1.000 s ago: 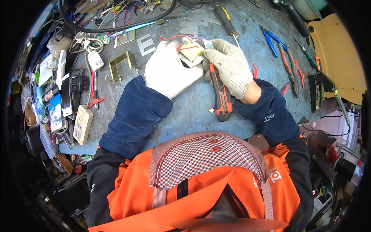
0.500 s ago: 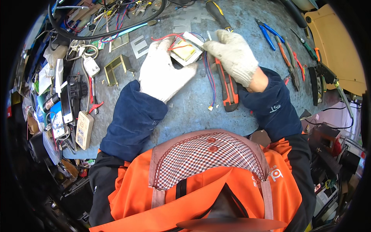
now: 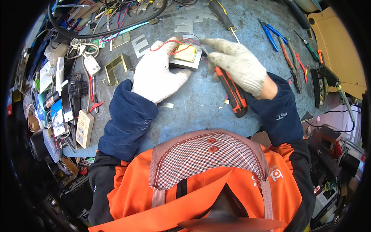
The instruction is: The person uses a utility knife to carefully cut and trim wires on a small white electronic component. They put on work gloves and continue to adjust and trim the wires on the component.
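My left hand (image 3: 160,71), in a white knit glove, is closed around the side of a small transformer (image 3: 195,62) with a metal core and a yellow-taped coil (image 3: 185,53). Thin red wires (image 3: 164,44) loop over its top and my fingers. At the transformer's right, my gloved right hand (image 3: 237,63) is closed on a red-and-black utility knife (image 3: 233,92). The knife's handle slants down below my palm, while its front end, partly hidden by my fingers, points toward the transformer. On the bench near my left wrist lies a small pale strip (image 3: 166,105).
A screwdriver (image 3: 221,15) lies beyond my right hand. Blue-handled pliers (image 3: 268,34) and other hand tools are at the right, beside a soldering iron (image 3: 328,73). To the left are a brass-coloured metal bracket (image 3: 112,73), E-shaped metal sheets (image 3: 139,45), a power strip (image 3: 84,129) and tangled cables.
The pale strip has left the transformer's top, and one now lies near my left wrist. My right hand and the knife have shifted right and nearer me, the knife slanting more.
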### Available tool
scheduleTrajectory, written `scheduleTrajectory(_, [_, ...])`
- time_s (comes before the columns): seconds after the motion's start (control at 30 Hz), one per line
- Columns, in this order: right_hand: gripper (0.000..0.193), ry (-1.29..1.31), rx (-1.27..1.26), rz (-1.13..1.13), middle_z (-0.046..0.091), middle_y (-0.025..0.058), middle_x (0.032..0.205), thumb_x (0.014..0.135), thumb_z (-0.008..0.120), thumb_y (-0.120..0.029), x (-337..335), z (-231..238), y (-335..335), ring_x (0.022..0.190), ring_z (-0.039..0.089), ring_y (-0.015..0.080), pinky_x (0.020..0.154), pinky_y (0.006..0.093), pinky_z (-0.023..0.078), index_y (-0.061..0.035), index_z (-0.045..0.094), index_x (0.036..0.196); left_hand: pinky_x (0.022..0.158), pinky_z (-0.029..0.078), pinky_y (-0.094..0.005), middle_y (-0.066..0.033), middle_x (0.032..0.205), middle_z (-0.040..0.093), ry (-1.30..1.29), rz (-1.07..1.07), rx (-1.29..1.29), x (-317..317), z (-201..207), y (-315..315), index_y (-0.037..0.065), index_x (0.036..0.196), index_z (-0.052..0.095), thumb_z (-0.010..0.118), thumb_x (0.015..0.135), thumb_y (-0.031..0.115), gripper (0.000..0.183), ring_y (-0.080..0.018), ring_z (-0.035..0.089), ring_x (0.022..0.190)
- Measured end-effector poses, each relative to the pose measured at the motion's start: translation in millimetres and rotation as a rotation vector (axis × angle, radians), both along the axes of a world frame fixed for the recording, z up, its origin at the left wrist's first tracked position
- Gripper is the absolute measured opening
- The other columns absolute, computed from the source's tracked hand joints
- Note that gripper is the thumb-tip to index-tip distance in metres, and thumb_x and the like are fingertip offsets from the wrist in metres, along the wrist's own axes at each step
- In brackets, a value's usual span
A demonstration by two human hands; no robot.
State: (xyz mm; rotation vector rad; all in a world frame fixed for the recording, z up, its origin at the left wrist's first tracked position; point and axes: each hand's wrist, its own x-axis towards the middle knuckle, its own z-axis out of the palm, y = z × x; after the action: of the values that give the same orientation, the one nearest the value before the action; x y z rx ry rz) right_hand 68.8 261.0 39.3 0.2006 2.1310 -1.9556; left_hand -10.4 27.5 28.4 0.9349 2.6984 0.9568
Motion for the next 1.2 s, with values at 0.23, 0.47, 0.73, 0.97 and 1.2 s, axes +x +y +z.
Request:
scheduleTrajectory(0.23, [0.044,-0.004,0.061,-0.049,0.070,0.0043,0.085,0.111,0.058,-0.016,-14,-7,-8,0.069,0.064,0.0113,0.064,0.0280,0.054,0.0016,0.061,0.152,0.099,0.057,-0.0428,-0.0169,0.118,0.068,0.038,-0.097,0.062,-18,-15,-10,0.006,0.141,0.068,0.091,0.079,0.035,0.072,-0.0370,0.071,0.112])
scheduleTrajectory(0.47, [0.046,0.025,0.266,0.036,0.069,0.0080,0.085,0.109,0.056,-0.015,-15,-1,-10,0.068,0.066,0.0156,0.065,0.0324,0.056,0.0033,0.061,0.150,0.099,0.058,-0.0419,-0.0173,0.119,0.070,0.039,-0.088,0.000,-16,-10,-7,0.006,0.142,0.069,0.091,0.078,0.036,0.074,-0.0367,0.072,0.113])
scheduleTrajectory(0.73, [0.049,0.053,0.374,0.198,0.066,0.0052,0.083,0.112,0.055,-0.018,-17,1,1,0.067,0.063,0.0135,0.063,0.0300,0.055,-0.0014,0.056,0.158,0.097,0.058,-0.0429,-0.0149,0.117,0.070,0.073,-0.084,-0.022,-14,-14,-8,0.007,0.144,0.068,0.091,0.079,0.036,0.074,-0.0370,0.072,0.110])
scheduleTrajectory(0.97, [0.050,-0.031,0.303,0.165,0.067,0.0074,0.084,0.109,0.053,-0.015,-12,11,-12,0.067,0.064,0.0168,0.064,0.0340,0.055,-0.0022,0.055,0.157,0.096,0.058,-0.0440,-0.0144,0.116,0.069,0.071,-0.098,-0.061,-13,-8,-7,0.007,0.143,0.067,0.090,0.081,0.039,0.074,-0.0372,0.071,0.110])
scheduleTrajectory(1.2, [0.059,0.007,0.069,0.032,0.069,0.0105,0.089,0.110,0.054,-0.018,-2,-6,-15,0.072,0.066,0.0178,0.067,0.0340,0.056,0.0024,0.043,0.164,0.090,0.060,-0.0443,-0.0135,0.109,0.067,0.341,-0.009,-0.130,-3,-4,3,0.008,0.130,0.073,0.092,0.074,0.052,0.074,-0.0344,0.071,0.104])
